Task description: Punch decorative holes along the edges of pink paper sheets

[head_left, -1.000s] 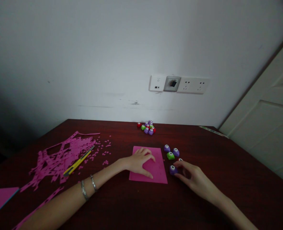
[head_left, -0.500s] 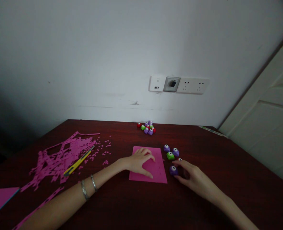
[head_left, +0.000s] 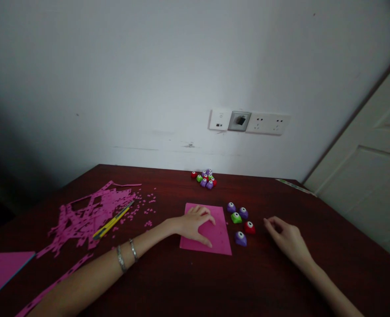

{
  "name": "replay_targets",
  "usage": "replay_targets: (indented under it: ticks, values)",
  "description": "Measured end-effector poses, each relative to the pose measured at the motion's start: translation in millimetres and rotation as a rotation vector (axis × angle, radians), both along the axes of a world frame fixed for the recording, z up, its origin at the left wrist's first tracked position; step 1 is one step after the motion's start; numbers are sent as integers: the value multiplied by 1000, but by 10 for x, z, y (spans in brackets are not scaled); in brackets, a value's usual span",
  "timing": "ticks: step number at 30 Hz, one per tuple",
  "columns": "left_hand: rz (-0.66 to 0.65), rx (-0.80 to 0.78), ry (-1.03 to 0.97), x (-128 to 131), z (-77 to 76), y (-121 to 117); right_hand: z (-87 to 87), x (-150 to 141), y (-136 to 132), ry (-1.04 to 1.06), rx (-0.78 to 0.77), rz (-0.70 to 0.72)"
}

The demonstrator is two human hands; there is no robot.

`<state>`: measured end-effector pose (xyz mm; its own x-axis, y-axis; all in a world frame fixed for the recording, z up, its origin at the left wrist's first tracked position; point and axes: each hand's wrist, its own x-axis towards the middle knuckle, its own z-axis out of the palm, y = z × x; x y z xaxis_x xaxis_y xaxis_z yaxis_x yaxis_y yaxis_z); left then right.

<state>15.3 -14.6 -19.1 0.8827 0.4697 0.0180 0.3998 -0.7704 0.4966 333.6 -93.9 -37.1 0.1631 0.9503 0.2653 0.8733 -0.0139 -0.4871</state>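
My left hand (head_left: pixel 195 226) lies over a square of pink paper (head_left: pixel 216 237), fingers spread and thumb apart. Just right of the sheet stand several small paper punches with white, dark-centred buttons: a purple punch (head_left: pixel 240 238) nearest me, a red punch (head_left: pixel 249 227), a green punch (head_left: pixel 236 218) and two purple ones behind. Beyond the red punch, to its right, my right hand (head_left: pixel 287 237) rests near the table with thumb and forefinger drawn together. Nothing shows between those fingertips, and this hand touches none of the punches.
More punches (head_left: pixel 206 179) cluster by the wall. At left lie pink strips full of punched holes (head_left: pixel 98 215), tiny pink bits (head_left: pixel 148 211) and a yellow cutter knife (head_left: pixel 112 222). A larger pink sheet (head_left: pixel 3 273) is at the left edge. A thin patterned strip (head_left: pixel 295 186) lies far right.
My right hand has let go of the nearest purple punch and moved right, its fingers closing together. The red punch is now uncovered. My left hand stays on the pink paper.
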Motion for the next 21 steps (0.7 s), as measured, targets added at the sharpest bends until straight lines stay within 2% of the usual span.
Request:
replay_targets:
  ticks: [3,9,13,16,17,20,21]
  values:
    - [2,-11,-7,4,2,1,-72,-26,10,-92,-87,5]
    - [79,-51,-63,45,35,-56,-109,-89,19,-170,-135,22]
    - [201,5,-196,96,24,-22,-94,-112,17,-223,-168,12]
    - [371,97,-344,102,8,198,-80,-137,13,-245,-193,1]
    - [466,118,-371,93,7,313,-77,-144,13,-250,-197,-3]
    - [752,171,-256,34,18,725,-71,-156,12,-257,-192,-7]
    - [806,184,-234,7,23,864,-70,-157,12,-255,-188,-5]
